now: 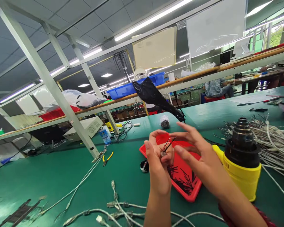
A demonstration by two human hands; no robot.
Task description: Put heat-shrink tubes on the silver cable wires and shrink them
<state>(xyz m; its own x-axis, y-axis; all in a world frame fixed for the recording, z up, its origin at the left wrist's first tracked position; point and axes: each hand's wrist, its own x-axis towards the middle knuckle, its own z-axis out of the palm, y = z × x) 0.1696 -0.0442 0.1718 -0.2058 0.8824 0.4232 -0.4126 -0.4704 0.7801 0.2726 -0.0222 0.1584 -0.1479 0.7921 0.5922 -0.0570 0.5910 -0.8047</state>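
My left hand point(159, 167) is closed around the end of a cable point(163, 154), its thin red and black wires point(167, 144) fanning out above the fingers. Just to the right, my right hand point(198, 154) has its fingers apart, with the fingertips close to those wires. A slim black piece stands among the wires; whether it is a sleeve or a wire I cannot tell. Beneath both hands lies a red tray point(191, 197) holding many short black tubes point(183, 183). Several grey cables with USB plugs point(113, 186) lie in front of my left forearm.
A yellow heat gun point(242, 176) stands nozzle-up by my right forearm, before a pile of stripped cables point(272, 145). Yellow-handled pliers point(107, 158), a blue can point(105, 136) and a black roll point(144, 166) sit leftward. A shelf point(123, 102) crosses behind; a person point(215, 87) sits beyond.
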